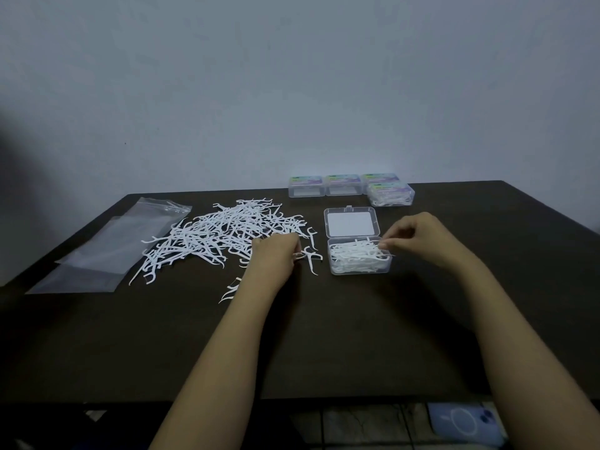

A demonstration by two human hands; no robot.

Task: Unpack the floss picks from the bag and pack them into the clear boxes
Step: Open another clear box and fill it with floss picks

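Already flat and seemingly empty: bag (110, 248), far left on counter (324, 336). Just right of it, loose heap of picks (224, 235), reaching as far as left hand (276, 251); a few strays nearer the front edge. Left grip curled at the heap's right fringe, closed on a couple of picks by the look of it, white ends poking out past the knuckles. Right hand (418, 237) over open box (358, 259), thumb and fingertips pinched on picks at the top of the fill; how many, cannot tell. Box close to full, lid (352, 222) hinged back flat behind it. At the back: closed boxes (306, 186) in a row, the left two apparently empty; one packed box (391, 194) just in front of the rightmost. Judged mid-task: one box done, one nearly so, most of the heap yet to go. Risks from here: overfilling, with crossed picks standing proud and blocking the lid from latching; hooked heads snagging one another and dragging extras out with the right grip on withdrawal; light box skidding or tipping under a sideways nudge; tangled clump in the left grip shedding picks on the way across, some perhaps over the counter's front edge to the floor.
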